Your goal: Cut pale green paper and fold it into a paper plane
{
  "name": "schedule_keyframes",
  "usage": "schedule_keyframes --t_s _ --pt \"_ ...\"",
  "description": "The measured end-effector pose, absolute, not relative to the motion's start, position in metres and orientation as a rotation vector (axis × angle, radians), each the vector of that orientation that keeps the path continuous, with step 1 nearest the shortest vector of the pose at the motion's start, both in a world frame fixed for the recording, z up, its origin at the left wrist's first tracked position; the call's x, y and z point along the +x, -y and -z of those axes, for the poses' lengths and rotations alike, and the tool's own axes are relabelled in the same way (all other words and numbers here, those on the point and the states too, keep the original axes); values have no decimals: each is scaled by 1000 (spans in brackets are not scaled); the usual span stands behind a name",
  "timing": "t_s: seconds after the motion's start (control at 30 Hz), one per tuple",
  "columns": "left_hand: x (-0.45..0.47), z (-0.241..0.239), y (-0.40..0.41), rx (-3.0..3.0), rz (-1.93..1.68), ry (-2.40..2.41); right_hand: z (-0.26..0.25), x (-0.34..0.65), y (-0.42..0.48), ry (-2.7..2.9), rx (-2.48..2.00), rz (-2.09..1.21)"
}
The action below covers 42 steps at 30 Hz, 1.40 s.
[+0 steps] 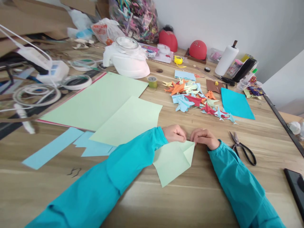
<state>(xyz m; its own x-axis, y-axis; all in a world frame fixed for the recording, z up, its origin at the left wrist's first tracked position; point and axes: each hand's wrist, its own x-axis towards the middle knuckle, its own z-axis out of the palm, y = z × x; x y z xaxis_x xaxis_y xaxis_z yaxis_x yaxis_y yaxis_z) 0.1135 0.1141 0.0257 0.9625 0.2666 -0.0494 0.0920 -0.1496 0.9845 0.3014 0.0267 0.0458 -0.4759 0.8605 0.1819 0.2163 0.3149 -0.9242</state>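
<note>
A pale green sheet of paper [173, 161], partly folded, lies on the wooden table [201, 196] in front of me. My left hand [174, 133] and my right hand [204, 138] meet at its far edge, both with fingers curled and pinching the fold at the top corner. Both arms wear teal sleeves. A heap of folded paper figures [193, 98] in orange, red, blue and pale green lies farther back.
Black scissors [243, 148] lie right of my right hand. Large pale green sheets [106, 104] and blue paper strips [54, 147] lie to the left. A teal sheet [236, 103], a paper towel roll [226, 60], a green tape roll [152, 81] and a phone [296, 186] are also there.
</note>
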Motion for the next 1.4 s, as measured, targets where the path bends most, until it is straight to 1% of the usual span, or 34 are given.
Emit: schedule_keyframes --t_s 0.37,0.5,0.63,0.83,1.03,1.13,1.4 --pt "112 -23 -109 1884 -200 -395 -44 298 -26 2019 -1006 -994" --pt "112 -26 -105 1917 -264 -339 -41 298 -26 2069 -1003 -934" --pt "112 -27 -108 1885 -240 -240 -40 300 -26 2095 -972 -936" --pt "111 -27 -110 1849 -227 -258 -45 301 -26 2074 -958 -994" --pt "111 -25 -108 1859 -260 -313 -42 294 -23 2039 -1066 -916" --pt "113 -22 -110 1822 -247 -316 -40 294 -24 1958 -1042 -981" --pt "112 -26 -112 1679 -285 -265 -34 305 -22 1487 -975 -1318"
